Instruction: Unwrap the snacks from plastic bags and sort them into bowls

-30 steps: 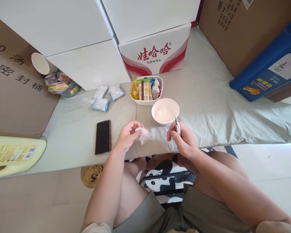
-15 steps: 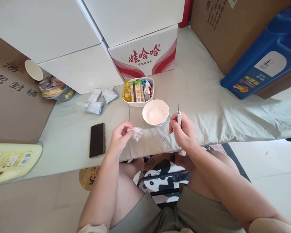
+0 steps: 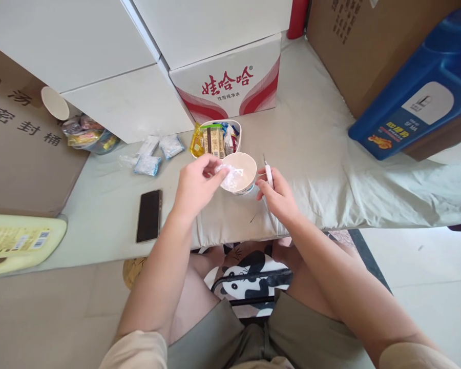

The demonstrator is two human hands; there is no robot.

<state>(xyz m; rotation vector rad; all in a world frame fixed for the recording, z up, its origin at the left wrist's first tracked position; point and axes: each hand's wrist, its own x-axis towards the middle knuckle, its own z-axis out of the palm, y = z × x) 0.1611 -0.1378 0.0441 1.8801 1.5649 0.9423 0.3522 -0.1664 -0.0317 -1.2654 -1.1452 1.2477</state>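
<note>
My left hand (image 3: 195, 185) pinches a crumpled clear plastic wrapper (image 3: 232, 179) at the near left side of a white paper bowl (image 3: 249, 166). The wrapper hangs over the bowl's opening and hides part of its inside. On the bowl's right, my right hand (image 3: 279, 199) is closed around the white handle of a small knife (image 3: 268, 176), its thin blade pointing up and away. Just behind the bowl stands a white tub (image 3: 238, 134) filled with packaged snacks (image 3: 214, 141). A thin dark strand (image 3: 253, 218) lies on the cloth in front of the bowl.
A phone (image 3: 149, 216) and several small white-blue packets (image 3: 147, 165) lie to the left. White cabinets and a printed carton (image 3: 226, 95) close off the back. A blue bottle (image 3: 411, 97) stands right, a pale yellow jug (image 3: 23, 243) left. The cloth-covered surface's front edge runs above my knees.
My left hand has moved up and right, bringing the wrapper from beside the bowl to over it. My right hand keeps the knife, its blade now tilted more to the left.
</note>
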